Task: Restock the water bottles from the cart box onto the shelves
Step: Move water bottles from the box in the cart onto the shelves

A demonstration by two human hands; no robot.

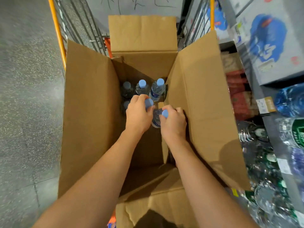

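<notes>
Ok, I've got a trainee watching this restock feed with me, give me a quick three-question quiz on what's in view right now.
1. True or false: the left hand and the right hand each grip a blue-capped bottle inside the cardboard box.
2. Multiple choice: the box flaps are A) taped shut, B) folded open, C) cut off.
3. Short answer: on which side of the view are the store shelves with stocked goods?

Key: 1. True: the left hand holds the left-hand bottle by its neck, and the right hand holds the right-hand bottle likewise. 2. B. 3. The right side.
</notes>
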